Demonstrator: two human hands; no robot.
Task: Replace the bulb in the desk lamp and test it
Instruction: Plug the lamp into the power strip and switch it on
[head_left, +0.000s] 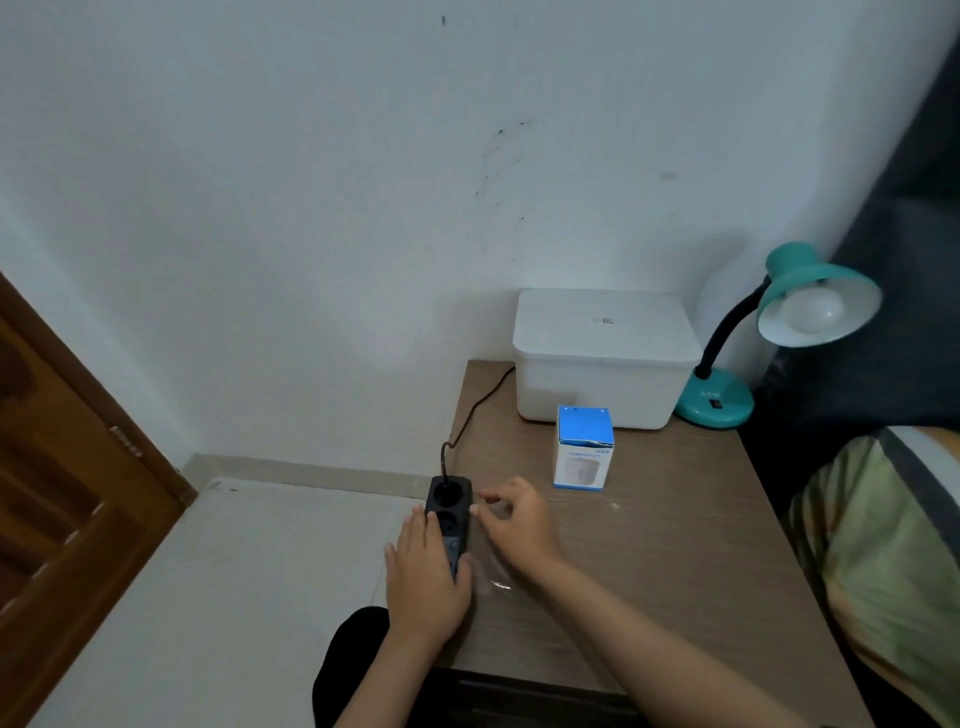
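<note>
A teal desk lamp (719, 402) stands at the back right corner of the wooden bedside table (649, 571). A white bulb (810, 312) sits in its shade and is unlit. A blue and white bulb box (583, 449) stands upright in front of a white lidded box. A black power strip (448, 501) lies on the table's left edge, with a dark cord (475, 405) plugged into its far socket. My left hand (423, 577) lies over the strip's near half and holds it. My right hand (514, 525) is just right of the strip, fingers curled, fingertips at its side, nothing visible in it.
A white lidded box (605, 358) stands at the back of the table against the wall. A bed with a green patterned pillow (883, 561) borders the table on the right. A brown wooden door (62, 493) is at the left. A glossy clear patch (498, 584) lies near my right wrist.
</note>
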